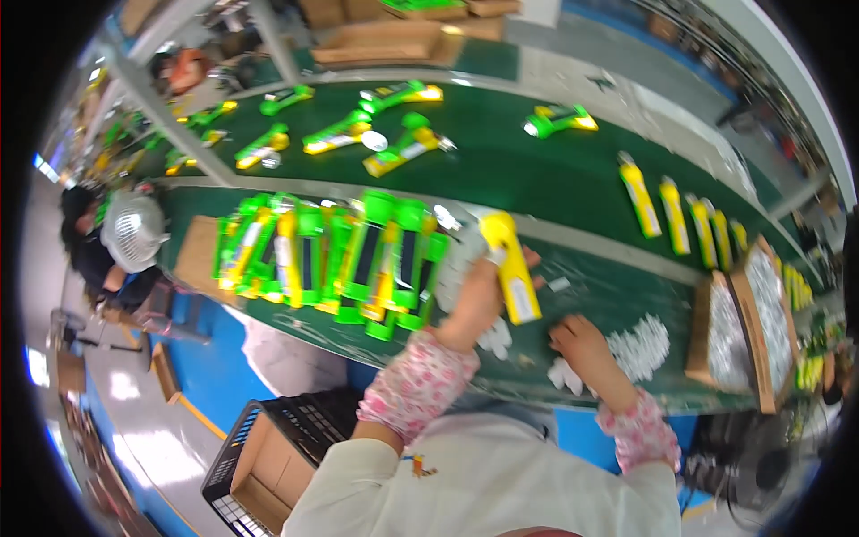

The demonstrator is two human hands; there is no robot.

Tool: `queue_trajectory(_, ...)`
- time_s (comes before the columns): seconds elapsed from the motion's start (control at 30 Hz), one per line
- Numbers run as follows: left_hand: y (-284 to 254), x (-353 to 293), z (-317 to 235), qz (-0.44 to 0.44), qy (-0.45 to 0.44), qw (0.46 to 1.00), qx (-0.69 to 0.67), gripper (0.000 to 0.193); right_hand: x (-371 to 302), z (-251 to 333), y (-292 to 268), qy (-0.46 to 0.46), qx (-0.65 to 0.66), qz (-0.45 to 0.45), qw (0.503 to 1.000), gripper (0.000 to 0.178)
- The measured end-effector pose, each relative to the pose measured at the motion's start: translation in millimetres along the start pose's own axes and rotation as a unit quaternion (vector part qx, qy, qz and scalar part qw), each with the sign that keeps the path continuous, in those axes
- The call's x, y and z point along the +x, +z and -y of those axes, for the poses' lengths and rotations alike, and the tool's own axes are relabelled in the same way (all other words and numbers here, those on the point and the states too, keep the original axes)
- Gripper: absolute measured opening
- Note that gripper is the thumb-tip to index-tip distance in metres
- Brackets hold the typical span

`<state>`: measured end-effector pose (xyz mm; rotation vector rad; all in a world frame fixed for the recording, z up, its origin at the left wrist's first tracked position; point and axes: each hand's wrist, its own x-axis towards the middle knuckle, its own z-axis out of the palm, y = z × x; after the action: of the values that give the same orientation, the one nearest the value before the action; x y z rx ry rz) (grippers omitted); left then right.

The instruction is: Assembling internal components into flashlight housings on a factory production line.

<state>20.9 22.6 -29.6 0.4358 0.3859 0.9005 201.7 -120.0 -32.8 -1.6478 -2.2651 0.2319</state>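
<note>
My left hand (483, 300) is closed around a yellow paddle-shaped work light (514, 273), held slanted above the table with its rounded end away from me. To the right, my right hand (580, 345) is low over the green table, fingers bent together; what they hold, if anything, is too small to make out. Small white pieces (565, 378) lie beside that hand, and a larger heap of white pieces (640, 347) is to its right. Left of my left hand, several green and yellow work lights (367, 251) with dark panels are packed side by side.
Beyond the table, a green conveyor belt (492, 152) carries scattered work lights and a row of yellow ones (676, 215). At right stands a cardboard box (716, 331) with silvery contents. A black crate (277, 447) is at lower left. Near a person at far left is a fan (134, 231).
</note>
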Motion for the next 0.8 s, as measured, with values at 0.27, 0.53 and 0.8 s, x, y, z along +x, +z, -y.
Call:
queue_trajectory(0.27,4.1,-23.7,-12.9,-0.005,0.027,0.998,0.056,0.04,11.9,17.1,-5.9,0.037,0.002,-0.02,0.999,0.021)
queue_trajectory(0.53,25.3,-33.2,15.6,0.041,-0.032,0.997,0.064,0.035,27.2,6.9,-57.8,0.081,0.431,-0.09,0.894,0.019)
queue_trajectory(0.8,32.8,-33.6,15.9,0.049,-0.024,0.976,0.208,0.025,65.4,12.3,-57.5,0.006,0.525,-0.156,0.837,0.018)
